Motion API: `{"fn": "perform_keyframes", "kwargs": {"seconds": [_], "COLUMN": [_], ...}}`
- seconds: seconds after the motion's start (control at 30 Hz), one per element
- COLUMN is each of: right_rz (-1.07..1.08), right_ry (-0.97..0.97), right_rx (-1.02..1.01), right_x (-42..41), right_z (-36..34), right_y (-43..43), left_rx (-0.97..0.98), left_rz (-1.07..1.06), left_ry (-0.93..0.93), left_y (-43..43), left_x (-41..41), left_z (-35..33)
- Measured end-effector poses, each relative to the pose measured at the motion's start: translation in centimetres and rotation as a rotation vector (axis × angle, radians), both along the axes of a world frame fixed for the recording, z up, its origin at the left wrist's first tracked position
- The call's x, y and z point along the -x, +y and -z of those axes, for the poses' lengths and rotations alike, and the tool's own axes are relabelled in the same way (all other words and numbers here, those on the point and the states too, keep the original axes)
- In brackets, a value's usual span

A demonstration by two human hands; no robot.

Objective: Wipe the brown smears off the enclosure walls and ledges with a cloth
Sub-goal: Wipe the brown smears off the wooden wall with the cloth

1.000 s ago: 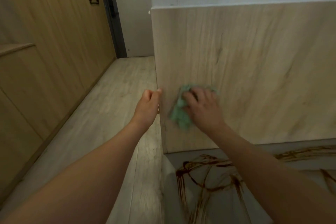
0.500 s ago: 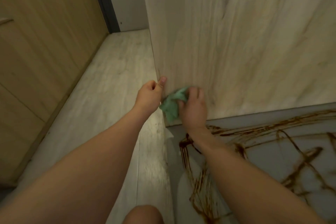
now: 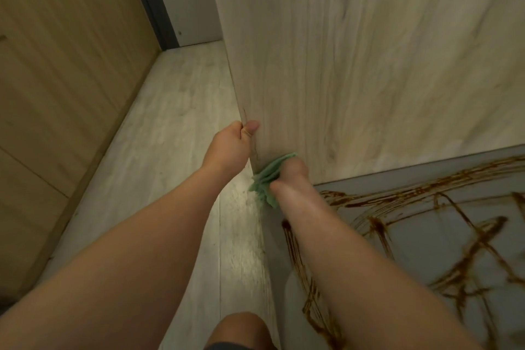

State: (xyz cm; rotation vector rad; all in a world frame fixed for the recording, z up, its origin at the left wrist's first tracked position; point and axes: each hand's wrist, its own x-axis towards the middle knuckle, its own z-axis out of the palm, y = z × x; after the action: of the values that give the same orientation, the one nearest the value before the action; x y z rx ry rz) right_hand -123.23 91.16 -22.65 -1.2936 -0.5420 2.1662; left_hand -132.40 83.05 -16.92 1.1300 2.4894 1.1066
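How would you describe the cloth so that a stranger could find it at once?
Find the tall pale wooden panel in the middle. At its bottom left corner, the right hand grips the cloth against it. It is the only green thing in view, crumpled.

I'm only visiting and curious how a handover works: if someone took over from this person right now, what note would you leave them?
Left-hand grip: holds the left edge of the wooden panel, thumb on its face.
Right-hand grip: holds the green cloth against the panel's bottom left corner.
Done: the panel face shows no heavy smears; a thin brown mark sits near its left edge, just above the left hand.
Left: the grey ledge below the panel is covered in brown smears, not yet wiped.
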Motion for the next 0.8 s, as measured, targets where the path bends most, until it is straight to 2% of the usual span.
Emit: {"fn": "perform_keyframes", "kwargs": {"seconds": [0.07,0.1,0.17,0.27,0.43,0.53,0.6,0.67,0.73,0.8], "right_rz": [0.072,0.126,0.215,0.153,0.051,0.198,0.193,0.038,-0.176,-0.196], "right_ry": [-0.023,-0.032,-0.105,-0.16,-0.015,-0.058,-0.329,-0.607,-0.702,-0.743], "right_rx": [0.1,0.083,-0.039,-0.147,0.079,-0.085,-0.286,-0.434,-0.567,-0.608], "right_x": [-2.0,-3.2,-5.1,-5.0,-6.4,-9.6,-9.4,-7.1,-3.8,-1.2], "right_z": [-1.0,-1.4,-2.0,-1.3,-3.9,-5.4,-5.5,-5.5,-4.9,-3.2], "right_y": [2.8,4.1,5.6,4.4,2.8,6.8,8.5,7.1,4.4,2.6], "left_rx": [0.038,0.047,0.059,0.152,0.306,0.336,0.3,0.211,0.117,0.016], "left_rz": [-0.018,-0.031,-0.058,-0.09,-0.1,-0.102,-0.132,-0.141,-0.068,0.053], "left_ry": [0.068,0.094,0.119,0.172,0.159,0.287,0.473,0.627,0.753,0.891], "left_y": [0.1,0.2,0.2,0.1,0.1,-0.3,-0.5,-0.4,0.0,0.8], "left_x": [-0.2,-0.3,-0.5,-0.8,-1.3,-2.0,-2.8,-4.0,-5.2,-6.0], "left_z": [0.0,0.1,0.2,-0.4,-2.4,-4.3,-5.5,-6.9,-8.4,-10.0]}}
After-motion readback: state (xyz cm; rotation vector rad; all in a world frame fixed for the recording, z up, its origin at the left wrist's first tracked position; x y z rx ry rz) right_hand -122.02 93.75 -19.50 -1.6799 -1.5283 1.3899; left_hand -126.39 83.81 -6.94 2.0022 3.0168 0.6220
